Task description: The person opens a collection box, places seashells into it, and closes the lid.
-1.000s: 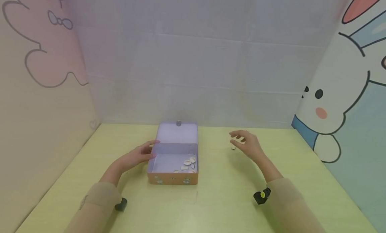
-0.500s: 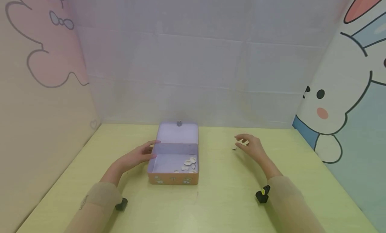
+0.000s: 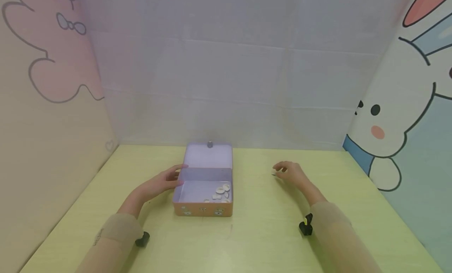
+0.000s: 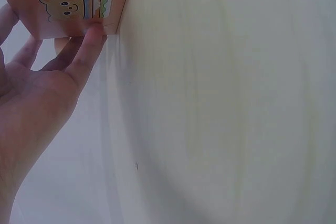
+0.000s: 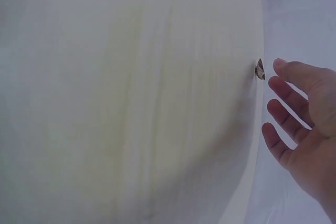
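Observation:
An orange tin box (image 3: 203, 209) with a lilac inside stands on the table, its lid (image 3: 209, 155) thrown back. Several pale seashells (image 3: 220, 190) lie at the right side of its floor. My left hand (image 3: 163, 181) rests against the box's left side, fingers extended. In the left wrist view those fingertips touch the wall beside a printed bear (image 4: 67, 4). My right hand (image 3: 292, 174) is low over the table at right, fingers loosely bent. A small seashell (image 5: 260, 70) lies right by its thumb and index fingertips, with a gap showing in the right wrist view.
The pale yellow table (image 3: 247, 233) ends at a light back wall (image 3: 229, 88). Walls with cartoon animals rise on both sides. A black wrist camera (image 3: 305, 226) sits on the right wrist, another black camera (image 3: 143, 239) on the left.
My right hand has come down to the small seashell, its thumb and fingers drawing closer together. My left hand and the box have stayed in place.

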A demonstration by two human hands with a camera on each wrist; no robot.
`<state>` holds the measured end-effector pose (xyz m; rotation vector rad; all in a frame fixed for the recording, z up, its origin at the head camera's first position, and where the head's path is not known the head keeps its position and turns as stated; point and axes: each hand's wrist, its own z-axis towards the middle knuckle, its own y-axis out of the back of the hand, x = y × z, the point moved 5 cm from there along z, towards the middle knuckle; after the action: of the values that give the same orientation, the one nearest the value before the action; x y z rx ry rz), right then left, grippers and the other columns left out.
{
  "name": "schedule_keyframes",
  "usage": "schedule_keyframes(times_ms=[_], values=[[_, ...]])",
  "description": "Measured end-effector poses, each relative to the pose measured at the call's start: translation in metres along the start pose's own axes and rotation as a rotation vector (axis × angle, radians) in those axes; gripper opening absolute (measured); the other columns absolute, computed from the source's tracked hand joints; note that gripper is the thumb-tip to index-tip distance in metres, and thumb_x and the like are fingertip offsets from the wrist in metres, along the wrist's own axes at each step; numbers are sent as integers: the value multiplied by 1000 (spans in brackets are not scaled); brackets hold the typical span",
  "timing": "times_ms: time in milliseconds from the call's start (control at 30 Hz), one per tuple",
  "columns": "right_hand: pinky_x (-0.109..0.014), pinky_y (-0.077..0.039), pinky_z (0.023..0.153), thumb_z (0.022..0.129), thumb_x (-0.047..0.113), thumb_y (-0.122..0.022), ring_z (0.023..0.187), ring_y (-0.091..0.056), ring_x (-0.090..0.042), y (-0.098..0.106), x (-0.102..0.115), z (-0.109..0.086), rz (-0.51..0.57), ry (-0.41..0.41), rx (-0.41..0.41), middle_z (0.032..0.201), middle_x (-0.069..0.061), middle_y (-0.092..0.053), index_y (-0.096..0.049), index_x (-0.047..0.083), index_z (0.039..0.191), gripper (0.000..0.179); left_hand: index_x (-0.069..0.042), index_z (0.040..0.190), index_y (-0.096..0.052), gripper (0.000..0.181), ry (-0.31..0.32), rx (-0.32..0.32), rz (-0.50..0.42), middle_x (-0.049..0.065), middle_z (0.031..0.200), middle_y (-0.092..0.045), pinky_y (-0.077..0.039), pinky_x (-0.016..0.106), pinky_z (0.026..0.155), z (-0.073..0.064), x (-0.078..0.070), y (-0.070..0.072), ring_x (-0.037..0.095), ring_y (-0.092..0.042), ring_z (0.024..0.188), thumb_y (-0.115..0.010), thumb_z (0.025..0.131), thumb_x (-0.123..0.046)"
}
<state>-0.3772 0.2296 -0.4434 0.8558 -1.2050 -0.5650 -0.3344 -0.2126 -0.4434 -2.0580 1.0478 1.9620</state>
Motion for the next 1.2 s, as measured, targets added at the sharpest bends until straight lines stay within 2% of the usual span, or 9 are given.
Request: schedule_keyframes(times_ms=[267, 567, 1033, 1200], values=[[-36, -52, 73, 85, 8, -69, 84, -59, -23, -8, -5, 1, -28, -5, 56, 96, -11, -68, -68, 1, 104, 21, -24, 148, -25, 59, -3, 5, -10, 18, 152, -25, -31, 53, 110, 0, 0, -1, 38, -22, 140, -54, 97, -26], [-41, -52, 76, 85, 9, -69, 86, -59, -25, -9, 1, 1, -52, 16, 59, 98, -13, -67, -71, 2, 102, 18, -25, 148, -26, 59, -3, 4, -11, 17, 152, -26, -33, 52, 109, 0, 1, 0, 38, -23, 140, -55, 96, -26], [-35, -48, 69, 87, 13, -67, 79, -55, -20, -9, 3, 3, -86, 20, 45, 94, -11, -66, -73, 4, 96, 14, -27, 147, -26, 59, 9, 4, -7, 16, 152, -26, -33, 50, 110, 1, 4, 2, 36, -24, 140, -56, 96, -26], [-37, -49, 70, 88, 13, -66, 80, -56, -21, -8, 3, 2, -101, 32, 40, 95, -12, -67, -73, 4, 96, 13, -26, 148, -26, 59, 2, 4, -2, 17, 152, -25, -33, 51, 109, 2, 4, 2, 37, -23, 140, -55, 96, -26]])
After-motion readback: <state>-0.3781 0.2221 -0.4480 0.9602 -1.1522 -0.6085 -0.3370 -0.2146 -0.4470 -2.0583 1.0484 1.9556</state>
